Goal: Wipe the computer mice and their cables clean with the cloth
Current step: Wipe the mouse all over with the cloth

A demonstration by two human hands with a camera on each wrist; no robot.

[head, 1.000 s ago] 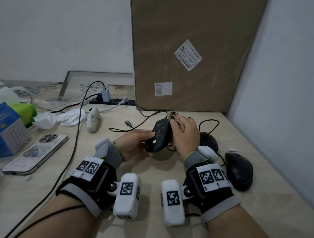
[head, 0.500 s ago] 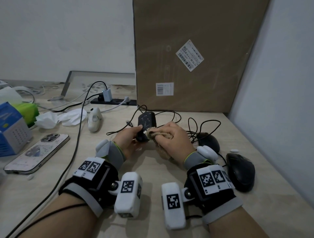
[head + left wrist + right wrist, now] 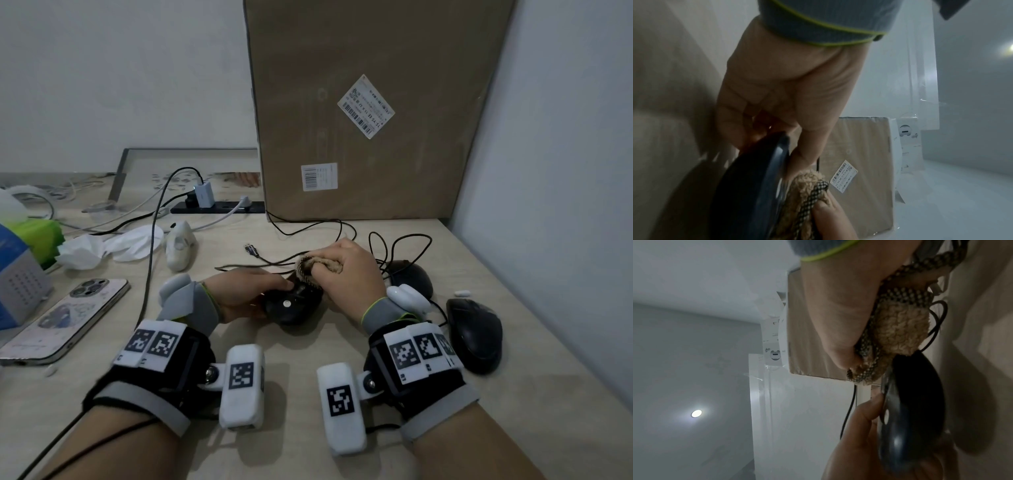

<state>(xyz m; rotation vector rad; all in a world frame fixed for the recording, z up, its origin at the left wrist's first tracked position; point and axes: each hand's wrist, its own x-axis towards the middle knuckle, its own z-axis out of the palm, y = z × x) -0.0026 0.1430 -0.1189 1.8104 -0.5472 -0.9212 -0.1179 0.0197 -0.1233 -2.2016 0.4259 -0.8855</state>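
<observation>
My left hand (image 3: 251, 291) grips a black wired mouse (image 3: 291, 306), turned so its underside faces me, just above the desk. My right hand (image 3: 346, 274) holds a bunched tan fleece cloth (image 3: 315, 269) with a checked trim and presses it against the mouse's far end. The wrist views show the mouse (image 3: 748, 191) (image 3: 914, 410) on edge with the cloth (image 3: 803, 199) (image 3: 898, 331) against it. Its thin black cable (image 3: 308, 229) loops back toward the box. Two more black mice lie at right: one (image 3: 411, 275) behind my right hand, one (image 3: 474, 332) near the wall.
A tall cardboard box (image 3: 370, 109) stands at the back against the right wall. A phone (image 3: 65, 320), crumpled tissues (image 3: 109, 245), a small white device (image 3: 180, 248), a power strip with charger (image 3: 212, 204) and a black cord (image 3: 150, 267) fill the left side.
The mouse has come down and nearer to me and is now turned underside up in my left hand. My right hand with the cloth has shifted to its far end.
</observation>
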